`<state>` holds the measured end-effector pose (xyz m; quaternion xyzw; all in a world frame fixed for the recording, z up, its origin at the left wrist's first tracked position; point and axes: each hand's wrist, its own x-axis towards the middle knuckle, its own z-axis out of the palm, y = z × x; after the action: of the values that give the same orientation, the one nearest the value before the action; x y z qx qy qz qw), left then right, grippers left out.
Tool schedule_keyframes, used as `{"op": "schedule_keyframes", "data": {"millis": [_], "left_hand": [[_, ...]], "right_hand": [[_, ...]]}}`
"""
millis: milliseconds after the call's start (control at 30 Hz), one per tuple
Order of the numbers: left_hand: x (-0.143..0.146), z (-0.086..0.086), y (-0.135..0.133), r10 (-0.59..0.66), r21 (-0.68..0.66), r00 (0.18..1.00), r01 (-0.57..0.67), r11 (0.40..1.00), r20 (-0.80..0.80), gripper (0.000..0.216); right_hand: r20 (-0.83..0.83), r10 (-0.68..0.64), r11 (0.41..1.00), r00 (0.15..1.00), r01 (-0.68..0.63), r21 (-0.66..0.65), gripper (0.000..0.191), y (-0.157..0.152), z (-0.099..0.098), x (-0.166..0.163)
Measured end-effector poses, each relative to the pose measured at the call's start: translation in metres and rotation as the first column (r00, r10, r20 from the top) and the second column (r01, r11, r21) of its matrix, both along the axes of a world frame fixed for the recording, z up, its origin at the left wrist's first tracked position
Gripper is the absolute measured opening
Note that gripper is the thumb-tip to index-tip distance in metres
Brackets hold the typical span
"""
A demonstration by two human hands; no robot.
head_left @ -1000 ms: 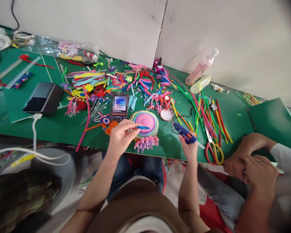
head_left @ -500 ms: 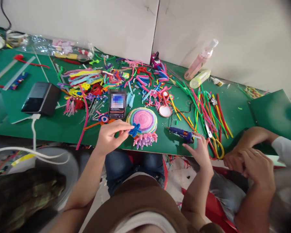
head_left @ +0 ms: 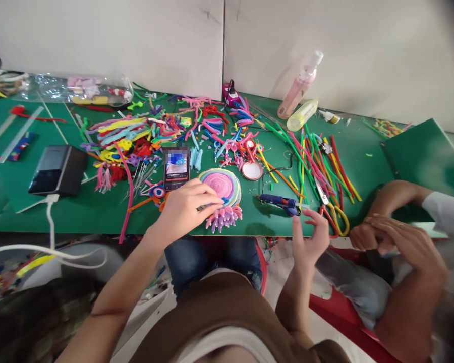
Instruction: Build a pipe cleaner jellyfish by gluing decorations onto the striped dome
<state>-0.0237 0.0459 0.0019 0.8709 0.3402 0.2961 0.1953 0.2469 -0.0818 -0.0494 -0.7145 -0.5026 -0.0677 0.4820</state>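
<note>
My left hand (head_left: 191,207) is at the lower left edge of a round coiled disc (head_left: 220,185) with pastel rings and a pink centre. Its fingertips pinch a small blue pipe-cleaner shape (head_left: 225,200) against the disc, mostly hidden by the fingers. Below the disc hangs a fringe (head_left: 224,220) of pink and purple loops. My right hand (head_left: 310,236) is raised by the table edge, thumb and fingers apart, holding nothing. Just beyond its fingertips a dark blue glue gun (head_left: 278,200) lies on the green table.
A phone (head_left: 177,169) stands behind my left hand. Scissors (head_left: 327,206) and long pipe cleaners (head_left: 306,154) lie to the right, with two bottles (head_left: 300,88) farther back. A co-worker's folded hands (head_left: 389,234) rest at the right edge. A black box (head_left: 58,169) stands at left.
My left hand has brought the blue pipe-cleaner shape down onto the disc, covering most of it. My right hand has moved off the glue gun and opened.
</note>
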Motion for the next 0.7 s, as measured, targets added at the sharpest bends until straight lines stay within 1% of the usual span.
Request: {"op": "schedule_keyframes", "data": {"millis": [100,233,333,433,533,700], "left_hand": [[0.007,-0.009,0.000,-0.019,0.018,0.999,0.019,1.000,-0.038,0.013],[0.009,-0.017,0.002,-0.033,0.003,0.997,0.034,0.999,-0.063,0.014],[0.009,-0.018,0.003,-0.050,-0.007,0.995,0.050,0.999,-0.088,0.014],[0.008,-0.017,0.004,-0.064,0.006,0.986,0.065,0.998,-0.154,0.014],[0.009,-0.018,0.005,-0.071,0.034,0.976,0.080,0.996,-0.207,0.014],[0.010,-0.023,0.004,-0.046,0.109,0.969,0.074,0.991,-0.241,0.017]], "right_hand": [[-0.055,0.060,0.998,0.997,-0.059,0.018,0.020,0.008,-0.005,-0.015],[-0.117,0.097,0.995,0.988,-0.098,-0.002,0.020,0.011,-0.011,-0.021],[-0.158,0.109,0.994,0.981,-0.109,0.006,0.020,0.011,-0.014,-0.019],[-0.182,0.115,0.993,0.977,-0.114,0.017,0.020,0.012,-0.015,-0.019],[-0.198,0.121,0.993,0.973,-0.121,0.009,0.020,0.013,-0.017,-0.020],[-0.190,0.122,0.991,0.974,-0.130,-0.030,0.021,0.014,-0.021,-0.022]]}}
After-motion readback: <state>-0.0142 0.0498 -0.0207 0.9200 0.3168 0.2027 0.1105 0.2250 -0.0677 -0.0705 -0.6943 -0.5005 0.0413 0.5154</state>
